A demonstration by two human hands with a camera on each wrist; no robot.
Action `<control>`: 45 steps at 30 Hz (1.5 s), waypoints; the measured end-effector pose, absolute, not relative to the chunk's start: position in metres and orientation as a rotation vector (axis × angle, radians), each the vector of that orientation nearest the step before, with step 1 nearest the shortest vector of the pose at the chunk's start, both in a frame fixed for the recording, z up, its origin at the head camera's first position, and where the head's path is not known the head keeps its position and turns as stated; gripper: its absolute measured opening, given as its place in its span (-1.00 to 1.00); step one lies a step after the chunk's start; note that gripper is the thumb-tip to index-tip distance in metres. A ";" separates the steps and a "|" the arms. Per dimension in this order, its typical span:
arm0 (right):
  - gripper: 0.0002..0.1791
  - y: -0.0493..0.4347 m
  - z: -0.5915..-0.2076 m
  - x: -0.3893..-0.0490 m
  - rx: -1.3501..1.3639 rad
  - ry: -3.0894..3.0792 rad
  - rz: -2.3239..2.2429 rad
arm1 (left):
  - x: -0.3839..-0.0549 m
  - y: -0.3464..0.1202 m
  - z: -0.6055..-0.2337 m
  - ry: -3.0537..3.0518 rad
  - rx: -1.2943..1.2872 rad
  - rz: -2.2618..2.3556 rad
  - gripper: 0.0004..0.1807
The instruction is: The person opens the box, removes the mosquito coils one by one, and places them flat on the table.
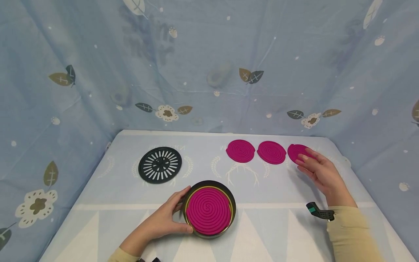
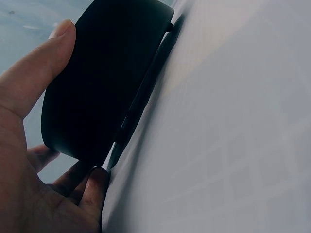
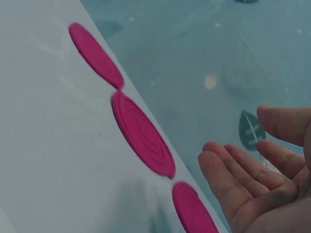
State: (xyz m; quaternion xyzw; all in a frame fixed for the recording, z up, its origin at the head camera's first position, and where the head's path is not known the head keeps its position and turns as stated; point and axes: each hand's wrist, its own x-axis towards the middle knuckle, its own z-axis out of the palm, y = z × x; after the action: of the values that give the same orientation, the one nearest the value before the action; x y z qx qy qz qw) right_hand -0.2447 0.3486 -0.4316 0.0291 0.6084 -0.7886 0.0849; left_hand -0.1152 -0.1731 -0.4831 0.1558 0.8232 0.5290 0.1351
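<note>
My left hand [image 1: 167,220] grips the left side of a round dark tin [image 1: 231,198], thumb near the front and fingers round the back. In the left wrist view the tin's black side wall [image 2: 104,77] lies between thumb and fingers. A magenta mosquito coil [image 1: 208,210] lies inside the tin. Over at the right, my right hand [image 1: 322,174] hovers with loosely bent fingers, holding nothing. It partly covers a magenta mosquito coil [image 1: 296,151] in the head view. Two more mosquito coils, a middle one [image 1: 271,152] and a left one [image 1: 240,151], complete the row.
A black slotted round lid [image 1: 160,165] lies at the table's back left. The patterned pale table cover [image 1: 262,233] spreads beneath everything. Blue printed cloth [image 1: 203,65] hangs behind the table and along both sides.
</note>
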 end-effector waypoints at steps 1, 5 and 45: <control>-0.15 0.343 -0.431 -0.244 0.051 1.832 -2.329 | -0.115 -0.173 -0.483 2.384 0.454 1.534 0.30; -0.21 0.323 -0.431 -0.243 -0.079 1.937 -2.224 | -0.116 -0.173 -0.483 2.383 0.458 1.536 0.29; -0.40 0.210 -0.429 -0.210 -0.456 2.156 -1.839 | -0.116 -0.173 -0.488 2.385 0.453 1.532 0.29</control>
State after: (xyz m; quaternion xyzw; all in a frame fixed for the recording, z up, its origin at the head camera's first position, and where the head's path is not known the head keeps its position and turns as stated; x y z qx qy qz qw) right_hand -0.2105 0.2096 -0.4285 -0.1574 0.7443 -0.6348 0.1352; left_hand -0.1164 -0.1735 -0.4880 0.1564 0.8231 0.5289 0.1350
